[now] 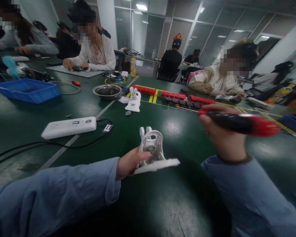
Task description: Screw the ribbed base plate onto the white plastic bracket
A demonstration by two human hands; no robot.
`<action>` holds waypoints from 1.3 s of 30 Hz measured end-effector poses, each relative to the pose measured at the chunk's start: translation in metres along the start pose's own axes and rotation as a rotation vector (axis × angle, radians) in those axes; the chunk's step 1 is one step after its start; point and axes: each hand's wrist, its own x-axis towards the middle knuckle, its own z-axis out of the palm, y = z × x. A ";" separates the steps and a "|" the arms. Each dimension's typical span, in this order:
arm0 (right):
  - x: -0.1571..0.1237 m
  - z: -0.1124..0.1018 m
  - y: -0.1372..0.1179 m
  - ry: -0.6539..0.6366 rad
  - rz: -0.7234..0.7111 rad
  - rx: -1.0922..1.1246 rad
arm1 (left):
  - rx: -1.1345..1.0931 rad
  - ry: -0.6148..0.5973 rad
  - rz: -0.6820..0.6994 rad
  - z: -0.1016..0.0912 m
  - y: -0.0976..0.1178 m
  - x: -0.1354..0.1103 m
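Observation:
My left hand (pixel 132 162) grips a white plastic bracket (pixel 151 143) with two rounded lugs on top and a flat base, the thumb pressed against its inner side. In my right hand (pixel 223 140), raised above the table to the right of the bracket, is a thick red-and-black screwdriver-like tool (pixel 236 121). The tool is blurred, and I cannot make out a working tip. Further back stands a second white plastic part (pixel 134 100) of similar shape, with a small grey disc (pixel 128 113) by its base.
On the green table (pixel 128 197) are a white box-shaped device (pixel 70 127) with a black cable, a blue tray (pixel 27 90) and a metal bowl (pixel 107 91). Red racks (pixel 174 94) line the back near yellow tape. Several people sit around, some working at the far side.

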 end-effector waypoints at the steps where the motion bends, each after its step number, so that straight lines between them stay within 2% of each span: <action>1: 0.000 0.009 0.011 -0.089 -0.019 -0.053 | 0.089 -0.006 0.063 -0.003 0.001 0.005; 3: -0.006 0.028 0.032 -0.294 -0.108 -0.209 | 0.243 -0.037 0.160 -0.007 0.002 0.016; 5: -0.014 0.043 0.046 -0.467 -0.138 -0.432 | 0.388 -0.084 0.204 -0.007 0.005 0.025; 8: -0.024 0.055 0.054 -0.613 -0.186 -0.652 | 0.622 -0.134 0.249 -0.005 0.010 0.036; 11: -0.027 0.059 0.054 -0.661 -0.216 -0.684 | 0.824 -0.159 0.305 -0.005 0.013 0.044; 16: -0.026 0.061 0.061 -0.722 -0.245 -0.667 | 1.191 -0.222 0.498 -0.017 0.016 0.052; 20: -0.023 0.052 0.058 -0.690 -0.200 -0.665 | 1.326 -0.223 0.554 -0.024 0.019 0.053; 22: -0.021 0.047 0.044 -0.570 -0.104 -0.518 | 1.339 -0.214 0.538 -0.025 0.020 0.052; 24: -0.021 0.047 0.023 -0.438 0.044 -0.099 | 1.337 -0.216 0.529 -0.025 0.019 0.052; 26: -0.023 0.054 0.000 -0.417 0.172 0.406 | 1.313 -0.227 0.503 -0.026 0.017 0.051; 27: -0.024 0.060 -0.010 -0.468 0.209 0.560 | 1.288 -0.224 0.484 -0.026 0.016 0.051; 30: -0.025 0.077 -0.028 -0.621 0.307 0.762 | 1.251 -0.201 0.416 -0.027 0.014 0.051; 32: -0.016 0.078 -0.029 -0.615 0.344 0.844 | 1.322 -0.199 0.420 -0.027 0.014 0.052; 33: -0.009 0.074 -0.026 -0.559 0.339 0.864 | 1.374 -0.208 0.431 -0.027 0.015 0.052; 35: 0.008 0.057 -0.013 -0.364 0.310 0.736 | 1.457 -0.223 0.455 -0.026 0.016 0.052; 36: 0.016 0.046 -0.004 -0.259 0.305 0.567 | 1.485 -0.218 0.464 -0.026 0.016 0.051; 38: 0.026 0.026 0.019 -0.161 0.353 -0.013 | 1.519 -0.160 0.470 -0.024 0.016 0.049; 39: 0.027 0.020 0.032 -0.166 0.430 -0.287 | 1.528 -0.115 0.467 -0.023 0.015 0.048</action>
